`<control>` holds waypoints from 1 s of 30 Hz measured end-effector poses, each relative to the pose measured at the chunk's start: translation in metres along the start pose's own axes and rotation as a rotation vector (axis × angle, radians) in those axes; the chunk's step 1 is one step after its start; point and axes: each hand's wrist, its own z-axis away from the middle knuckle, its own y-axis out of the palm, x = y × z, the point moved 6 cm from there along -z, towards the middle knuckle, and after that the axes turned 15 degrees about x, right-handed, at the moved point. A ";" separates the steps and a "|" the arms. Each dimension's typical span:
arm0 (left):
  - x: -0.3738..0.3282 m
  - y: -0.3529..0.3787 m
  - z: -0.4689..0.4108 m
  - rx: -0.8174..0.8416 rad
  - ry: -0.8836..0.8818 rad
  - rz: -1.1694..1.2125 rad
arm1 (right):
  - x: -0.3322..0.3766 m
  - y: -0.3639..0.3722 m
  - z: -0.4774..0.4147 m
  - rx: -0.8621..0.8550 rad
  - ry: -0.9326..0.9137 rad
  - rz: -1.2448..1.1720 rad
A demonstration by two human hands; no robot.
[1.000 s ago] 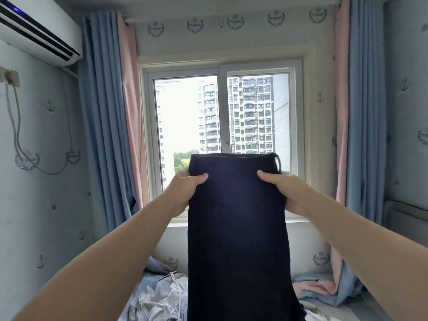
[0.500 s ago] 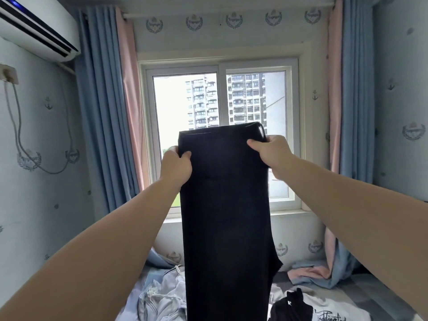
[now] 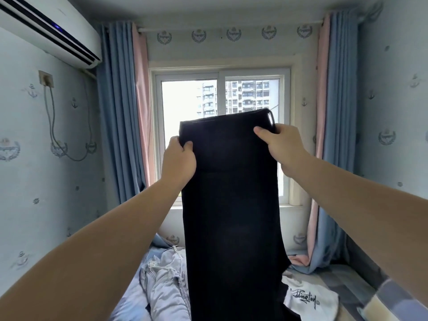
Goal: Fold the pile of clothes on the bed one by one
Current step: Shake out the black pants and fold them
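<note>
A long black garment [image 3: 231, 216] hangs upright in front of the window, held up by its top edge. My left hand [image 3: 178, 159] grips the top left corner, thumb in front. My right hand [image 3: 283, 144] pinches the top right corner, beside a small loop. The cloth drops down past the bottom of the view and hides the middle of the bed. Beneath it lie a pale grey garment with drawstrings [image 3: 165, 286] on the left and a white shirt with black lettering [image 3: 309, 297] on the right.
The bed [image 3: 361, 290] has a striped and checked cover. Blue and pink curtains [image 3: 120, 112] flank the window [image 3: 222, 93]; the right curtain's hem pools on the bed. An air conditioner [image 3: 46, 26] sits high on the left wall.
Both hands kept their grip on the black garment's top edge and lifted it. My view tilted down, so more of the bed and the white shirt now show.
</note>
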 end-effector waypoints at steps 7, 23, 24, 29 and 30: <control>-0.034 0.018 0.036 0.021 0.007 0.010 | 0.030 -0.035 0.039 -0.025 0.011 -0.008; 0.218 0.115 -0.002 0.227 -0.237 -0.089 | -0.212 0.026 -0.018 -0.002 0.333 0.060; 0.253 0.127 -0.008 0.247 -0.257 -0.104 | -0.246 0.035 -0.025 0.005 0.369 0.074; 0.459 0.201 -0.021 0.367 -0.439 -0.197 | -0.467 0.081 -0.044 0.046 0.591 0.182; 0.501 0.218 -0.016 0.402 -0.479 -0.177 | -0.514 0.091 -0.040 0.047 0.636 0.204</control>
